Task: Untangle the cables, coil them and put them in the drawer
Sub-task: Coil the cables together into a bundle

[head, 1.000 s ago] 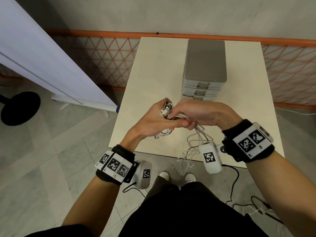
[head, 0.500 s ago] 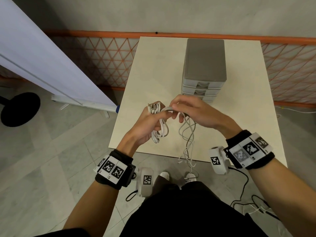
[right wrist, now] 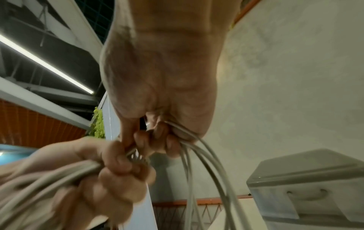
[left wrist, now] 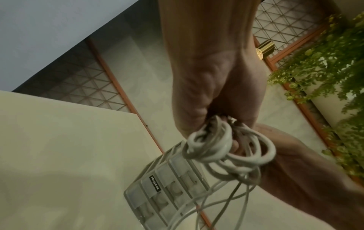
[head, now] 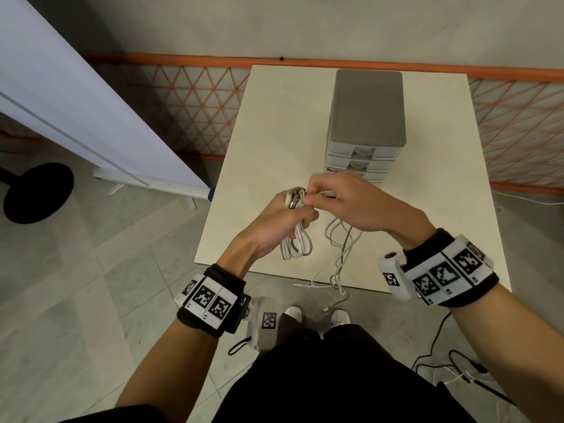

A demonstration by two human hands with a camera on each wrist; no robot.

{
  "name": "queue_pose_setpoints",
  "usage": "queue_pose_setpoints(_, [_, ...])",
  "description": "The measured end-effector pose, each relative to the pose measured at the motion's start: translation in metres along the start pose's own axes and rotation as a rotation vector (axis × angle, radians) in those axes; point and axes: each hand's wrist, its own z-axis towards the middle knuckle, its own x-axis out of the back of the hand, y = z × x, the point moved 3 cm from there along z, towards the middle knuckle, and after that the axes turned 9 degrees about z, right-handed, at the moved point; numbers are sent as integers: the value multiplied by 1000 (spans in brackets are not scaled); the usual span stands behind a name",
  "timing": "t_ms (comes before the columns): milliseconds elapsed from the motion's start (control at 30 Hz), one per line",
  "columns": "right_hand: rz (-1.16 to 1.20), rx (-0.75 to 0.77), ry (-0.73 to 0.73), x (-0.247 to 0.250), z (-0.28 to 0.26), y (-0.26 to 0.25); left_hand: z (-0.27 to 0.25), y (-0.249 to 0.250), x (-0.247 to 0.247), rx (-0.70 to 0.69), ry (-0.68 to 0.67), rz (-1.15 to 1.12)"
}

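Our left hand [head: 268, 224] squeezes a bunch of looped white cables [head: 296, 239] over the near part of the table [head: 274, 123]. Our right hand [head: 357, 206] pinches loose cables [head: 340, 239] that hang past the table's near edge. The drawer box [head: 366, 117] stands just behind our hands, drawers closed. The table's left side is bare.

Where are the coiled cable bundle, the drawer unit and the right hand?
coiled cable bundle [head: 295, 242], head view, hanging loops.
drawer unit [head: 368, 108], head view, grey top.
right hand [head: 360, 206], head view, back of hand.
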Motion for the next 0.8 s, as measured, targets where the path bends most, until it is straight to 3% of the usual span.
queue_pose_setpoints(100, [72, -34, 8, -1, -1, -4, -3, -3, -4, 2, -65, -9])
queue_pose_setpoints(267, [317, -28, 134, -6, -6, 13, -4, -4, 2, -36, -19, -97])
queue_pose_setpoints(567, [255, 47, 156, 2, 0, 14, -5, -3, -4, 37, -107, -356])
queue_pose_setpoints(700, [406, 54, 251, 5, -2, 20, -2, 6, -6, 81, -27, -353])
queue_pose_setpoints(800, [458, 38, 235, 0, -7, 24, -2, 13, -6, 56, 57, -267])
